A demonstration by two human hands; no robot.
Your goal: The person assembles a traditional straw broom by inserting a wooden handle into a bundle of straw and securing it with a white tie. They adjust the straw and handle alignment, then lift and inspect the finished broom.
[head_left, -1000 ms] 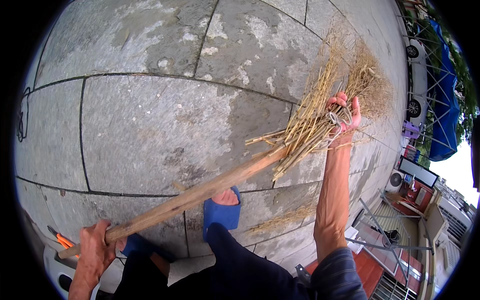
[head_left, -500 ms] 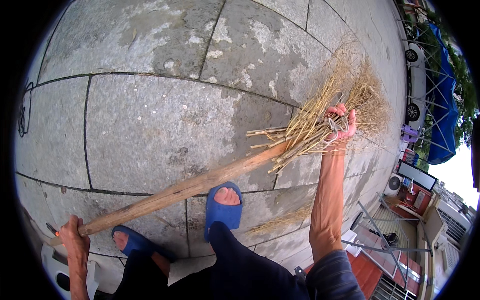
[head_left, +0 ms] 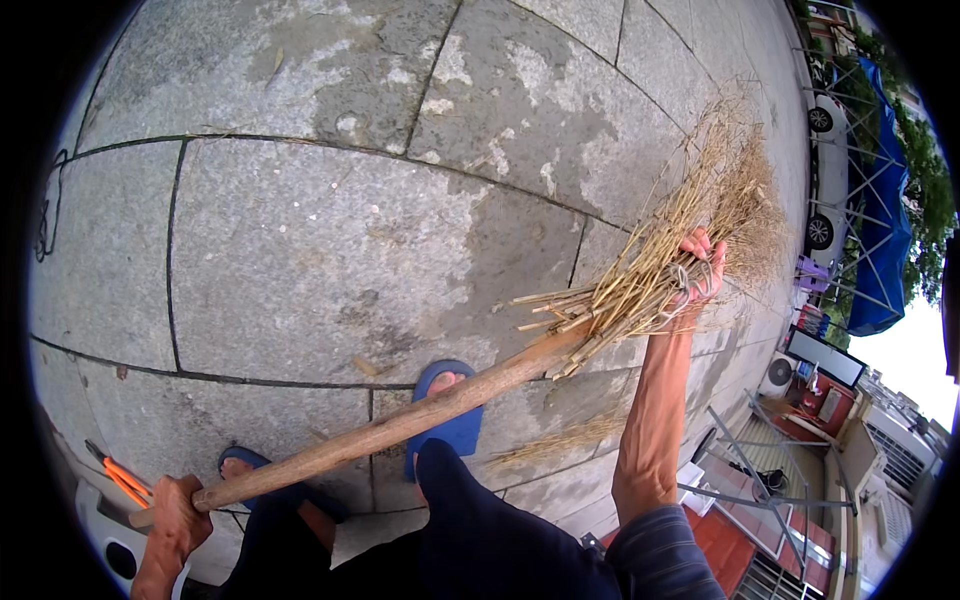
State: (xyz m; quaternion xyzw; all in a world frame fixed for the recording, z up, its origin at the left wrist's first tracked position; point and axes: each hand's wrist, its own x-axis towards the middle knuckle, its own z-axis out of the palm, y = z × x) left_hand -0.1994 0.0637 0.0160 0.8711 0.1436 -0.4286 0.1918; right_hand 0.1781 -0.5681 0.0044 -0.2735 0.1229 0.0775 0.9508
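My left hand (head_left: 180,512) is closed round the lower end of a long wooden pole (head_left: 390,427), which slants up to the right across my feet. The pole's far end runs in among the cut ends of a bundle of dry straw-coloured stalks (head_left: 640,265), with feathery tops spreading away at the upper right. My right hand (head_left: 708,272) grips this bundle from its right side, palm partly hidden by the stalks. A loop of pale cord (head_left: 688,285) lies round the stalks at that hand; whether it is knotted I cannot tell.
Orange-handled pliers (head_left: 127,482) lie left of my left hand, by a white plastic stool (head_left: 118,553). Loose stalks (head_left: 560,440) are on the paving near my blue slippers (head_left: 462,432). A metal frame (head_left: 775,495) stands at the right, with a parked car (head_left: 830,175) farther off.
Both hands have shifted a little to the right with the pole and the stalk bundle. The left hand is also lower, and the orange pliers now show more fully.
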